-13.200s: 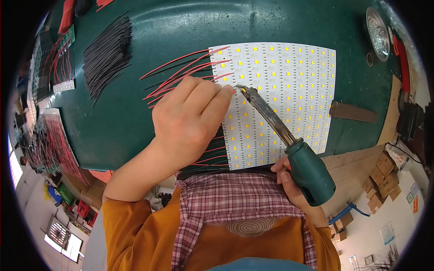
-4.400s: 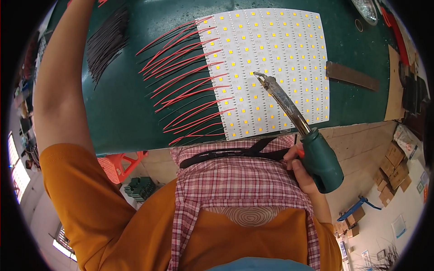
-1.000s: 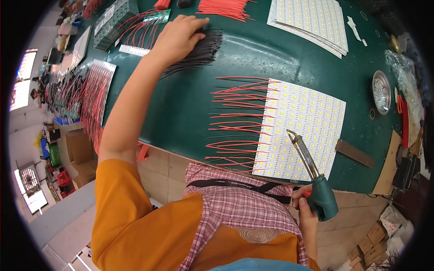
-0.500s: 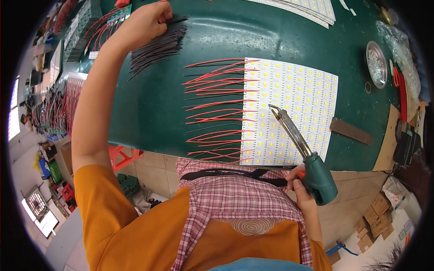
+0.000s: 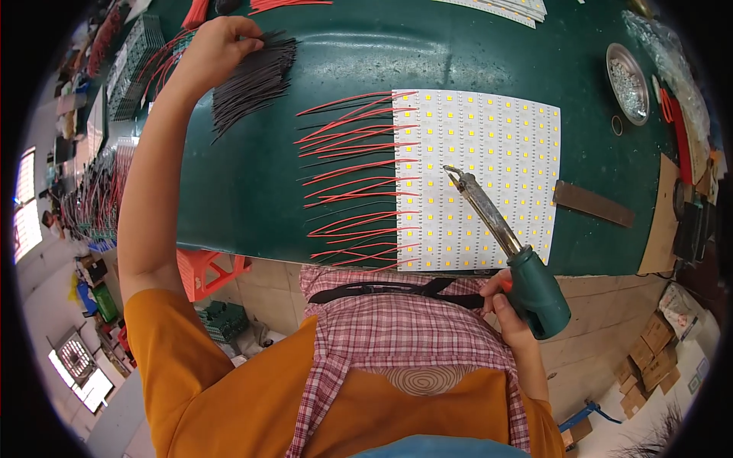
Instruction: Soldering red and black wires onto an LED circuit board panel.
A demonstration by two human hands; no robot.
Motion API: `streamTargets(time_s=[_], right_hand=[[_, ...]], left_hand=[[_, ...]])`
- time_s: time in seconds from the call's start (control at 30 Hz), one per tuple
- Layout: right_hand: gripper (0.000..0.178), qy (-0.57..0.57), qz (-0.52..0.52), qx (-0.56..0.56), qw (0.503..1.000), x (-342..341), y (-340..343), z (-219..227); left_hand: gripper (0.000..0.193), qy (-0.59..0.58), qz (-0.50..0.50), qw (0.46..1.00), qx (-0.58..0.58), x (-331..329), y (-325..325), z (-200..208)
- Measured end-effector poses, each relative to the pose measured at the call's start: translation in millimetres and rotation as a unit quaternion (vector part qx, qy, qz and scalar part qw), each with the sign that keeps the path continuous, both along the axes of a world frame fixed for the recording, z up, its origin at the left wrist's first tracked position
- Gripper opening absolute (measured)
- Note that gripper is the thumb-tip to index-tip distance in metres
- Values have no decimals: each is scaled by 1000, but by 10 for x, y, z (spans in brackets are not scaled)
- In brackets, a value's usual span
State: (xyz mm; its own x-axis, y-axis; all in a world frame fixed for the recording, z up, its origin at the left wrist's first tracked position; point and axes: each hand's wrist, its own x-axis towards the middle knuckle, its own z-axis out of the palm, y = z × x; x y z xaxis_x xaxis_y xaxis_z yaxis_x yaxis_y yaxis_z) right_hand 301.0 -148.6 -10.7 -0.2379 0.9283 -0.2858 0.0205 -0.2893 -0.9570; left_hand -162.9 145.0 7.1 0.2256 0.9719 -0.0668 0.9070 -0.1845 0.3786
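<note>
My left hand (image 5: 223, 50) reaches to the far left, its fingers pinched at the upper end of a pile of thin black wires (image 5: 253, 85). The fingertips partly hide what they grip. At the table's front edge my right hand (image 5: 505, 307) is closed around the green handle of a soldering iron (image 5: 496, 217). Its bent tip hangs over a white LED board panel (image 5: 489, 137) dotted with yellow LEDs. Along the panel's left edge, red wires (image 5: 355, 131) stick out in a row, with several black wires among them.
A metal bowl (image 5: 628, 84) of small pieces stands at the right. A flat brown bar (image 5: 594, 204) lies beside the panel. More white panels (image 5: 504, 9) and red wires (image 5: 286, 4) are at the back. Stacked green boards (image 5: 136, 65) stand far left; a red stool (image 5: 206, 273) is below the table.
The whole view has shifted slightly, bringing more red wires into sight at the back. My left hand has drawn slightly left along the black wires. The soldering iron stays over the panel.
</note>
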Motion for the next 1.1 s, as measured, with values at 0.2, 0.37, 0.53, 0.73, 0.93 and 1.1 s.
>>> streamTargets(time_s=[0.2,0.37,0.53,0.73,0.93,1.1], right_hand=[[39,15,9,8,1000,22,-24,-66],[40,6,17,-9,1000,40,-8,-91],[33,46,-34,-12,998,0,-12,-45],[34,37,-14,1,999,36,-15,7],[33,36,-19,-16,999,38,21,80],[31,34,-52,-101,993,-81,321,423]], left_hand=[[22,-37,-15,998,39,58,-69,48],[16,230,-122,955,142,273,-126,321],[7,560,-268,751,225,896,-170,531],[19,398,-326,659,548,1289,-341,149],[17,667,-324,670,-26,1724,-269,500],[11,255,-235,902,259,1360,-360,538]])
